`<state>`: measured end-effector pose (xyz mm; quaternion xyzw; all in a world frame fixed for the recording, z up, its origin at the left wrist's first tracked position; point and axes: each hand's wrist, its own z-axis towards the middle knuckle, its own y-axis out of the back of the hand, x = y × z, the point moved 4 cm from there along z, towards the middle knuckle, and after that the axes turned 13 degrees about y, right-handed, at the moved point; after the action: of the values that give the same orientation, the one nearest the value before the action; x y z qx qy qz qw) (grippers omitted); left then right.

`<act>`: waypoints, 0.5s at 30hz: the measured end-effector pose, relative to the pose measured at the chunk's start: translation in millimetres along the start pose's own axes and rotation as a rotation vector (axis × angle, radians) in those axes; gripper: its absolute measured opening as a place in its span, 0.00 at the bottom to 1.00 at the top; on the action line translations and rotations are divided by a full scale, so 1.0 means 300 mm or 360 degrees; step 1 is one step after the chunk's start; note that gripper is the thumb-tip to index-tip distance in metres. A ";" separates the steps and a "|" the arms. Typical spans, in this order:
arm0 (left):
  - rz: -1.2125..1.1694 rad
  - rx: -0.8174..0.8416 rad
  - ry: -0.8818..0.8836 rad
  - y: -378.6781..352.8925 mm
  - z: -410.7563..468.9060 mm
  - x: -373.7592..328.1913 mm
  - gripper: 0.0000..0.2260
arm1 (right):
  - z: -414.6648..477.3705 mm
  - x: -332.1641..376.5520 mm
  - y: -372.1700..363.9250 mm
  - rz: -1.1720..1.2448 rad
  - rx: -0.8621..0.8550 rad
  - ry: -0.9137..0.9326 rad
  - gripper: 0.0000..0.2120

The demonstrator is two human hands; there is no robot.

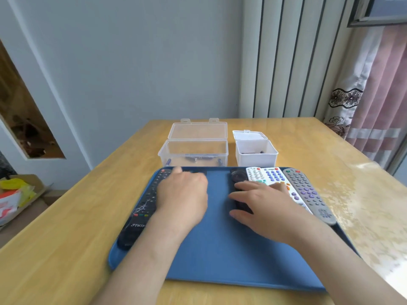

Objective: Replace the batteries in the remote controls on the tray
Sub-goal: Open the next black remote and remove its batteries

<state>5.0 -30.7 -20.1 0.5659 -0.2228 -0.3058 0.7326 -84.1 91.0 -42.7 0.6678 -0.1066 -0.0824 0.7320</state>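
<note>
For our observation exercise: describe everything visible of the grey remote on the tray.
The grey remote lies face up along the right edge of the blue tray, beside a white remote. It has a long, plastic-looking body with grey and purple buttons, and red and green ones at its far end. Its near end reaches the rim.

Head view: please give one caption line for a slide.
Left hand and right hand among remote controls on a blue tray; clear box and white box open behind.
</note>
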 end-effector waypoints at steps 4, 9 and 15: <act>0.0144 0.0149 0.0007 -0.016 -0.006 -0.002 0.12 | 0.003 -0.003 0.001 -0.0128 -0.0047 -0.0041 0.16; 0.0106 0.0224 0.0085 -0.032 -0.029 -0.065 0.20 | 0.002 -0.004 -0.012 -0.0152 -0.0158 -0.0022 0.13; -0.1453 0.0701 0.0424 -0.028 0.021 0.019 0.12 | 0.012 -0.017 0.016 0.0255 -0.0664 0.0053 0.14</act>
<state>3.1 -40.4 -26.6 0.7801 0.0827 -0.4651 0.4103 -89.9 89.3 -37.9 0.4925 -0.1279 -0.0332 0.8602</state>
